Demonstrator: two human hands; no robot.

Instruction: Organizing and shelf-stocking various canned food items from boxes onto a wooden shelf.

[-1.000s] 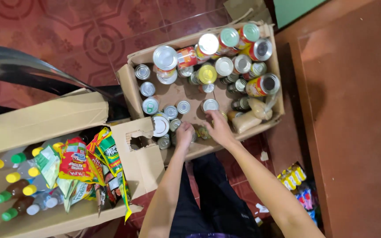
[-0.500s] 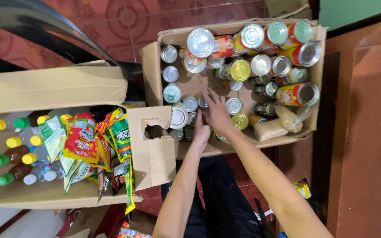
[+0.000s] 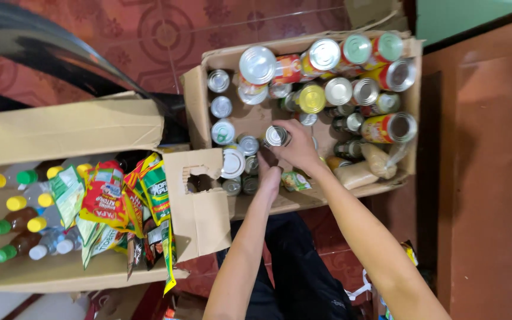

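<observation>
On red patterned floor tiles point(image 3: 149, 35), two cardboard boxes point(image 3: 60, 130).

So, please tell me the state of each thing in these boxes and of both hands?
Small can: upright, held by the right hand.
Left hand: resting among cans, fingers hidden.
Can box: open, full.
Large cans: lying sideways.
Bottles: capped.
Sachets: sealed.

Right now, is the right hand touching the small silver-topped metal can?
Touching. The head view shows the right hand with fingers wrapped around the small silver-topped metal can.
</observation>
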